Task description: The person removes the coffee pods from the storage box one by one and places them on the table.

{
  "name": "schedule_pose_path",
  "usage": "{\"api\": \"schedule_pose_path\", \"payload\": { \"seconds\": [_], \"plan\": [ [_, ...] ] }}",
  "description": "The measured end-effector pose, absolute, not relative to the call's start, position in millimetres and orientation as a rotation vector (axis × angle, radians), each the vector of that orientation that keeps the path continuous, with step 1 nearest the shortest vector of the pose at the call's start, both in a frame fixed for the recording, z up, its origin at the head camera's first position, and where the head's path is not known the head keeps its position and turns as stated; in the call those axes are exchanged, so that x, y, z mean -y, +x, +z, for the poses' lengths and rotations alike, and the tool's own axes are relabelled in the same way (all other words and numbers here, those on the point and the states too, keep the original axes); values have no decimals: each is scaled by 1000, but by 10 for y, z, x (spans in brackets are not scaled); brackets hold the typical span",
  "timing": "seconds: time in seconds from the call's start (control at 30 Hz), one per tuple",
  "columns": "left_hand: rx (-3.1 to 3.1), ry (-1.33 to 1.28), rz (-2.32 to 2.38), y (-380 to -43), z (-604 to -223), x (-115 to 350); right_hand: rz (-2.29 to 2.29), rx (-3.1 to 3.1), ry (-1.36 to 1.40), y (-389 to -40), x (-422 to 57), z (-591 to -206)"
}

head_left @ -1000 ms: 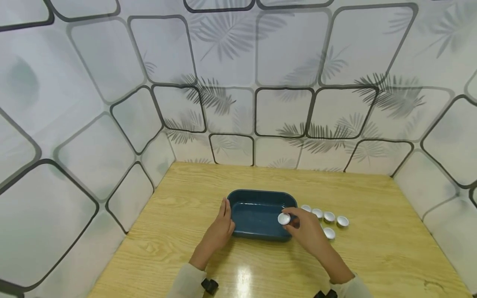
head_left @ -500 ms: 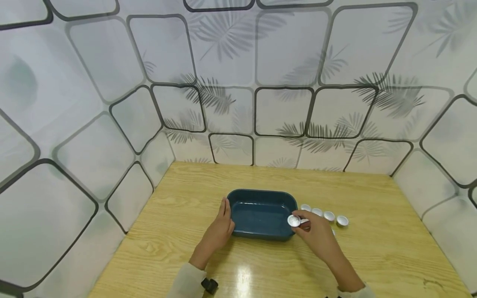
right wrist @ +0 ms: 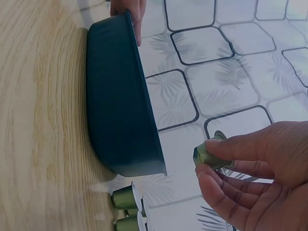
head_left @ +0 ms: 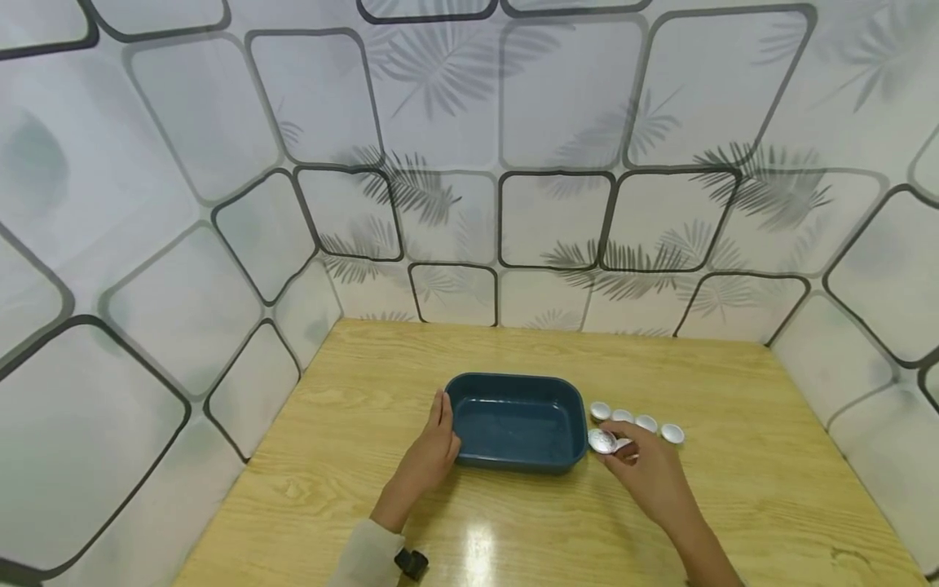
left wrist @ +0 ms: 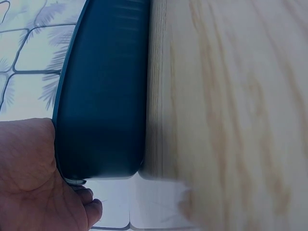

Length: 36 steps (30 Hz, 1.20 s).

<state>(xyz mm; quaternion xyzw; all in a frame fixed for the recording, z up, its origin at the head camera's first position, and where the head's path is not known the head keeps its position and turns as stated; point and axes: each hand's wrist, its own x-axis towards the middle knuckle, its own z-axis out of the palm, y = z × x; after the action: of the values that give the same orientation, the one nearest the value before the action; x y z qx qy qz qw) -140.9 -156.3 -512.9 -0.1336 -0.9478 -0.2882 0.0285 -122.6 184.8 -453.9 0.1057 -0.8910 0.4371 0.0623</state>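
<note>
A dark blue-green rectangular baking dish sits on the table, with nothing inside it. My left hand rests along its left end, fingers straight against the outer wall; the left wrist view shows the palm beside the rim. Just off the dish's right end, my right hand pinches a coffee capsule between thumb and fingers. In the right wrist view this capsule shows a green body, held above the table. Several more capsules stand in a row behind the right hand, silver lids up.
Green capsules stand near the dish's right end in the right wrist view. The wood-grain table meets a patterned cloth wall at the back and on both sides.
My right hand has moved right with the capsule, from over the dish's right part to beyond its rim. The left hand and the dish have stayed in place.
</note>
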Motion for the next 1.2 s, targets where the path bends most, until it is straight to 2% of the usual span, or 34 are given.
{"api": "schedule_pose_path", "payload": {
  "seconds": [1.2],
  "plan": [
    [2927,-427,-858,-1406,-5122,1560,1135,2744,169,-1159,-2478,-4758]
  ]
}}
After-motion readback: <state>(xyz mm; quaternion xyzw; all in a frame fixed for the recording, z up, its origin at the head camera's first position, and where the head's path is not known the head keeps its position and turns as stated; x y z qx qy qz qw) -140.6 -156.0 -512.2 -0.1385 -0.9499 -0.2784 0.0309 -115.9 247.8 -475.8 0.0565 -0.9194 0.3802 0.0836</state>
